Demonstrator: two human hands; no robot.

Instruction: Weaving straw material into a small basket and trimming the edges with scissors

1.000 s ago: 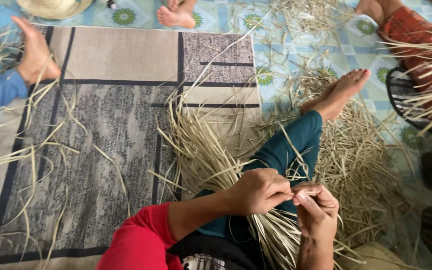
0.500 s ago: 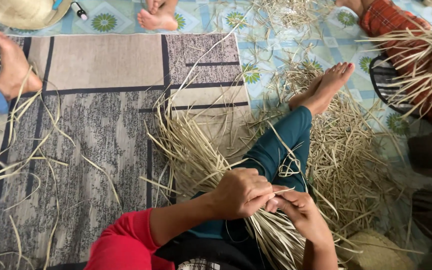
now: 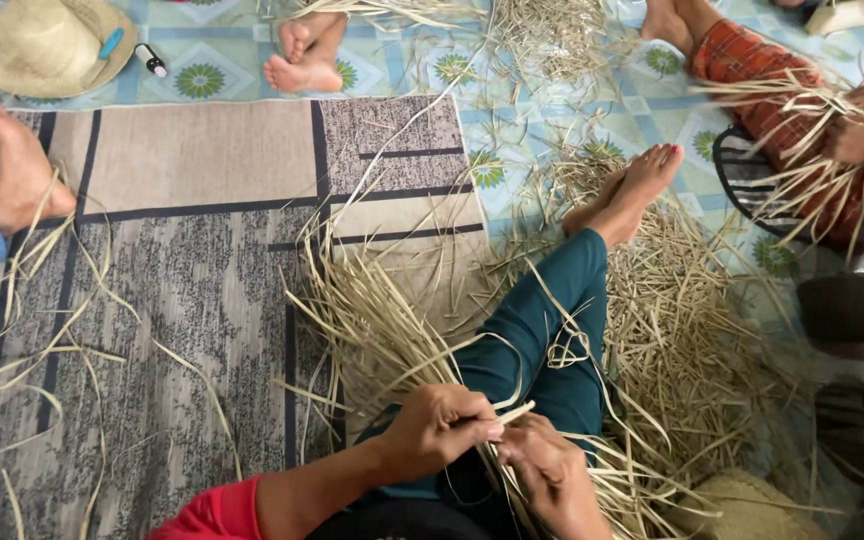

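Straw-coloured strips everywhere. Head view: left hand (image 3: 439, 428) closed, fingers pinching pale strip (image 3: 512, 413) at its end; right hand (image 3: 550, 470) closed too, gripping same strip just below, hands touching over lap. Long bundle of strips (image 3: 372, 320) fans from lap across grey rug (image 3: 172, 260). Heap of short offcuts (image 3: 682, 330) beside teal-clad leg (image 3: 542, 330). Judging by loose pile, much remains unworked; finished piece not visible. Straw hat (image 3: 47, 45) lies far left, other people's feet around.

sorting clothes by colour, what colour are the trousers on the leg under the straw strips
Dark teal trousers, plain, clearest in the head view.
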